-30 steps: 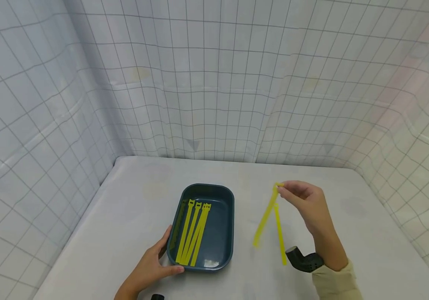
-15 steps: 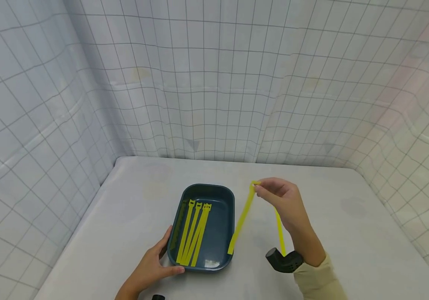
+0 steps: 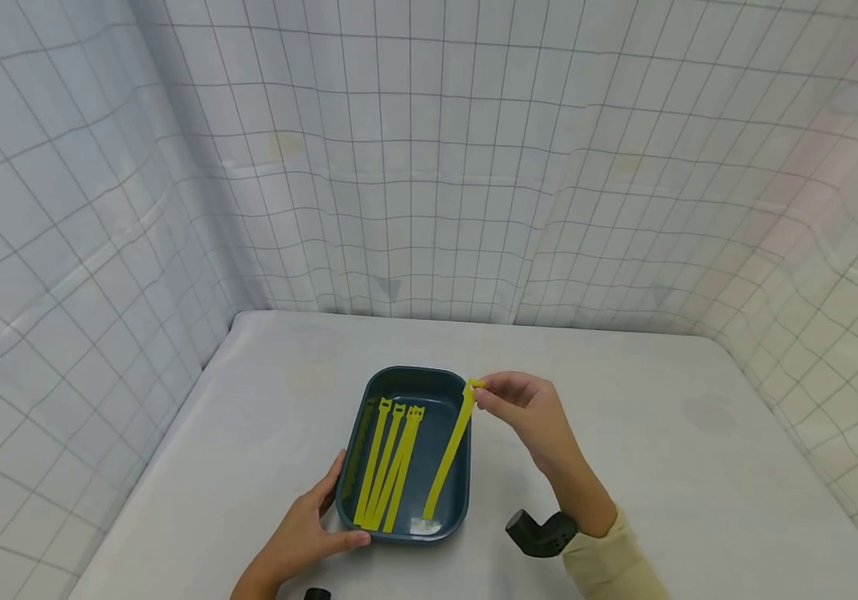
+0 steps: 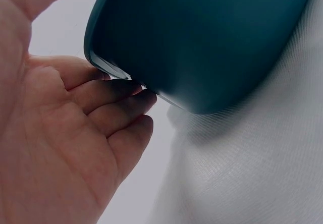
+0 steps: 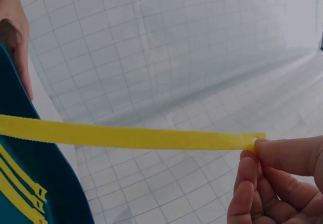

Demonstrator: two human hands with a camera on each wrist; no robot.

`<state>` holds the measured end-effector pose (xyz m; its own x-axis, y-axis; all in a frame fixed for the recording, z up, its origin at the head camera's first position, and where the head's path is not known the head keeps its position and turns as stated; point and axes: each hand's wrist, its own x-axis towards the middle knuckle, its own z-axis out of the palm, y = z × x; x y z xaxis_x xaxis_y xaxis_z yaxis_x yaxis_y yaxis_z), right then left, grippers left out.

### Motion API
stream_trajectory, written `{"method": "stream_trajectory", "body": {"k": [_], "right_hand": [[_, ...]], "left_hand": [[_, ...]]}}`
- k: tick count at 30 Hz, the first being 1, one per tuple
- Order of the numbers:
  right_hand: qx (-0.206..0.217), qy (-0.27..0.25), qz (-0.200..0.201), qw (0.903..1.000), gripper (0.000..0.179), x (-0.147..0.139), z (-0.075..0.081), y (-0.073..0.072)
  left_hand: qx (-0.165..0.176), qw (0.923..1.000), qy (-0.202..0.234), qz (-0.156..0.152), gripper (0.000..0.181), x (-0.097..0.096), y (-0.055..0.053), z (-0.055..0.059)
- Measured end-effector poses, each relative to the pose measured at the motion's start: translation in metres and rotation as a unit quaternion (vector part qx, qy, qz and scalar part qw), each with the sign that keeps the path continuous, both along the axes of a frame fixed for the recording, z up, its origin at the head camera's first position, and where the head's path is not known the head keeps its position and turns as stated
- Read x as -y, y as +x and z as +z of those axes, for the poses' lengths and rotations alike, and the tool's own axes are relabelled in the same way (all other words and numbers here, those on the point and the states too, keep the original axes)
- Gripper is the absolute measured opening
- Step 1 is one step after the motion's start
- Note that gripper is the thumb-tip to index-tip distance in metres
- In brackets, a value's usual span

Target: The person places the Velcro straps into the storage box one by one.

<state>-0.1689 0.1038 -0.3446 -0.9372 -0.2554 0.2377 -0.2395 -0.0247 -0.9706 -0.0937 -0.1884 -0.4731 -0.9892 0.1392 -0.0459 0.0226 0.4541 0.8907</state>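
In the head view a dark teal tray [image 3: 440,450] stands on the white table. Several yellow hook-and-loop cable ties [image 3: 377,467] lie side by side along its left half, slotted heads at the far end. My left hand [image 3: 301,529] holds the tray's near left corner, thumb at the front and fingers along the left side. Over the tray's right side, my right hand [image 3: 530,412] pinches another yellow cable tie [image 3: 447,462] by its head between thumb and fingers. That tie slants down into the tray; whether its tail touches the bottom I cannot tell.
White cloth covers the table [image 3: 669,450]. A white curtain [image 3: 444,183] with a dark grid stands at the back and both sides. A black device [image 3: 541,533] sits at my right wrist.
My right hand has moved left with the pinched cable tie, from the table to over the tray. Another tie on the table is now hidden behind my right arm. My left hand stays put.
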Motion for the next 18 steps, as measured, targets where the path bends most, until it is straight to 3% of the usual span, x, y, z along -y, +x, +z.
{"method": "stream_trajectory", "body": {"k": [8,18], "right_hand": [[0.029,0.016,0.004,0.9994,0.023,0.01,-0.017,0.0],[0.052,0.009,0.015,0.9985,0.024,0.018,-0.027,0.0]], "left_hand": [[-0.001,1.0,-0.009,0.003,0.109,-0.002,-0.001,0.001],[-0.007,1.0,0.005,-0.001,0.106,-0.001,0.001,0.0]]}}
